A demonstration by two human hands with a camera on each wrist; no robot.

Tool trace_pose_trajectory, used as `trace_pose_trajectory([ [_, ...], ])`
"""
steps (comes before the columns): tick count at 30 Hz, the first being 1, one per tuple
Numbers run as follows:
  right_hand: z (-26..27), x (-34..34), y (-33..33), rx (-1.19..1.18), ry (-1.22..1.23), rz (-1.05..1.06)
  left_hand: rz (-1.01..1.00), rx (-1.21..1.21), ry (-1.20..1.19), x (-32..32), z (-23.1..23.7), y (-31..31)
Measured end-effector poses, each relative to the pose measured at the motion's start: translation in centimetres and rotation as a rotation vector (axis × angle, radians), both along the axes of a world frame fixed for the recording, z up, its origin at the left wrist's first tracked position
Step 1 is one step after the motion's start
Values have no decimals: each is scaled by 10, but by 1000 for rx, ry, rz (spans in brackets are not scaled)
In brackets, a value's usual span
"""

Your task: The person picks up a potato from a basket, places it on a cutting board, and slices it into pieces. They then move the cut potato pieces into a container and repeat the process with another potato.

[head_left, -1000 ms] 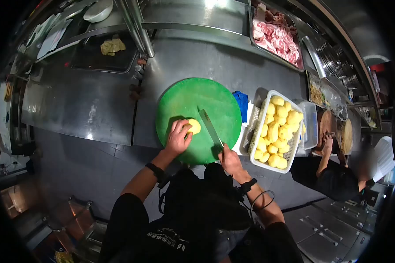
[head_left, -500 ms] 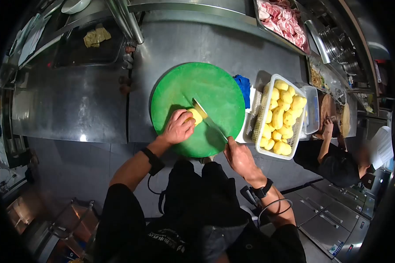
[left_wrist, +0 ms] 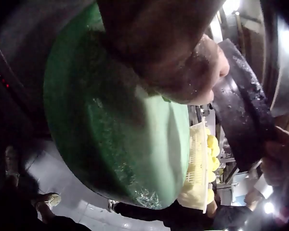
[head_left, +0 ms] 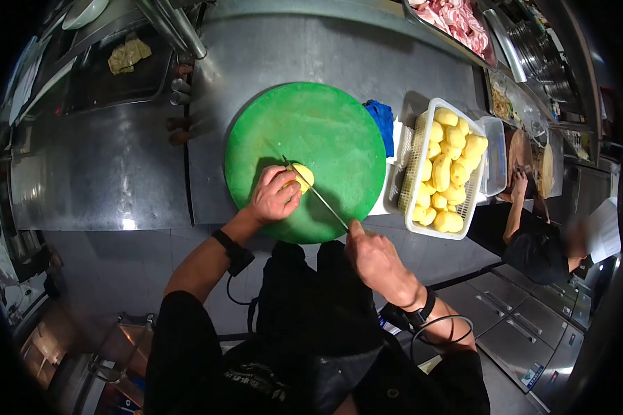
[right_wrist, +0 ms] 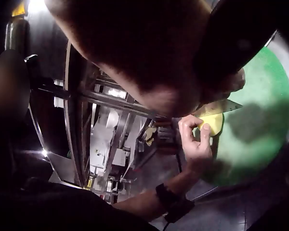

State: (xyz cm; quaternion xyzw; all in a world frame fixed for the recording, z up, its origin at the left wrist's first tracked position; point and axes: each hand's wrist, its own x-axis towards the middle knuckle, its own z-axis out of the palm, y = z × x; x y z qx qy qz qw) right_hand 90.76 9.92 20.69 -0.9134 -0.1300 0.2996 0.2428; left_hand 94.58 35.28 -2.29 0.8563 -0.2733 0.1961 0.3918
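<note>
On the round green board (head_left: 325, 124) lies a peeled yellow potato (head_left: 304, 177), which the curled fingers of my left hand (head_left: 275, 196) grip from its left side. My right hand (head_left: 377, 263) holds the knife (head_left: 323, 200) by its handle, blade edge-on over the potato; whether it has cut in, I cannot tell. The left wrist view has the broad dark blade (left_wrist: 243, 103) beside the fingers of my left hand (left_wrist: 183, 67). In the right wrist view the blade (right_wrist: 220, 107) lies along the potato (right_wrist: 212, 123), and its handle is hidden by my right hand (right_wrist: 154, 62).
Right of the board stands a white basket (head_left: 413, 155) of peeled potatoes, with a blue cloth (head_left: 381, 128) between. A clear container (head_left: 493, 155) is beyond the basket. Raw meat (head_left: 457, 21) fills a tray at the back right. Another person (head_left: 540, 242) works at the far right.
The knife has moved left from the bare board onto the potato, and its blade has turned edge-on. My left hand keeps its grip on the potato. The head view has shifted.
</note>
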Motion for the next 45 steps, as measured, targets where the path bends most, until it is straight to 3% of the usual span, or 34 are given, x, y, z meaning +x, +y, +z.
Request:
trace_pose_trajectory([
  [30,-15,-4,-31,23,-109,24,-19,6,-5,-5,6,0],
  [45,-7,-1,-12,-4,28,41,33,-26,1,-10,0,-6],
])
